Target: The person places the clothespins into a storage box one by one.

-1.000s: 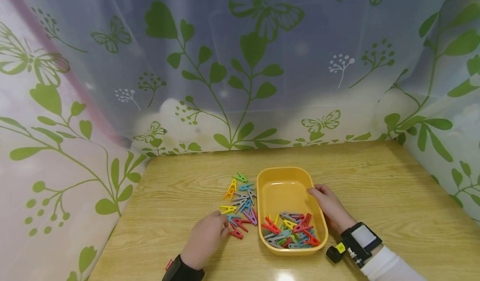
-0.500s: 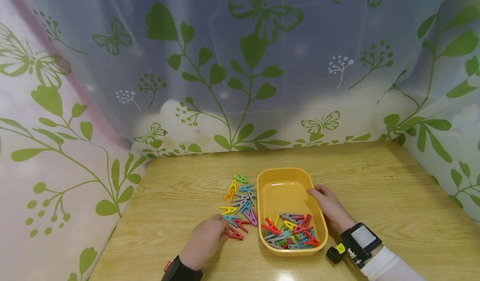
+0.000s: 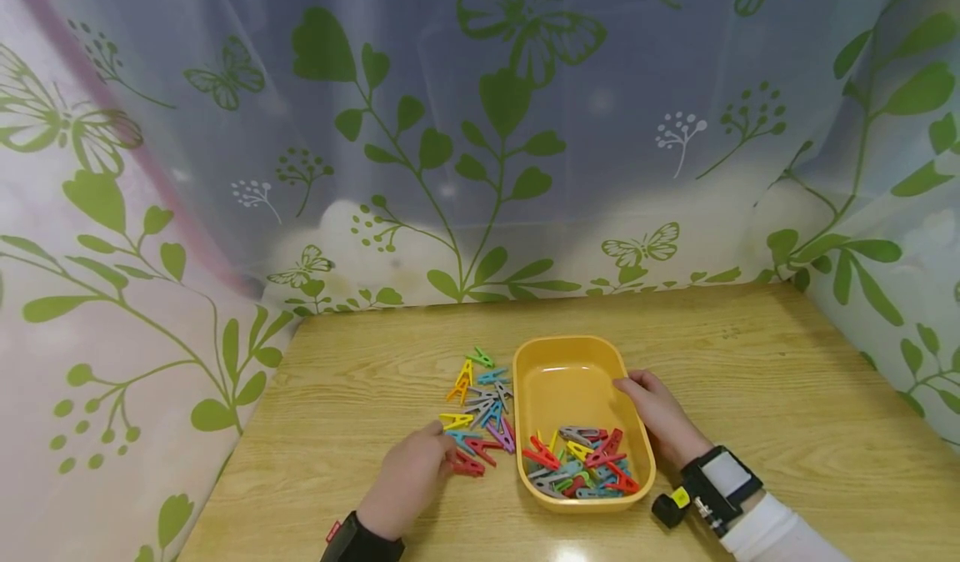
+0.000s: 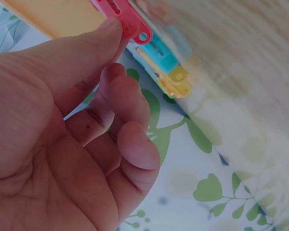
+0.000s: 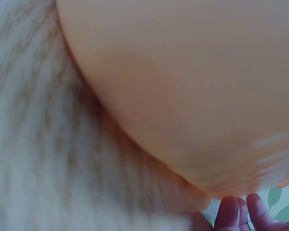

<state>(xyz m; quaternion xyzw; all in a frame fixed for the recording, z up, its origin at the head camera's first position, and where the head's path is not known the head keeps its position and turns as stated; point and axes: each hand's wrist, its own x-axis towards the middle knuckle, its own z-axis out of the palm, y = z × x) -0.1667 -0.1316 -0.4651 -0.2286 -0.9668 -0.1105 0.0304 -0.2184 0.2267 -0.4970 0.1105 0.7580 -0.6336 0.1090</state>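
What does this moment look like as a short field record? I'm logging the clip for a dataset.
left hand: pinches a red clip at the near end of the loose pile
right hand: rests on the right rim of the yellow tray
loose clips: on the table, left of the tray
tray contents: mixed clips in its near half

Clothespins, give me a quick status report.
Left hand pinches a red clothespin from the loose pile. Right hand steadies the yellow tray. Nothing in the way.
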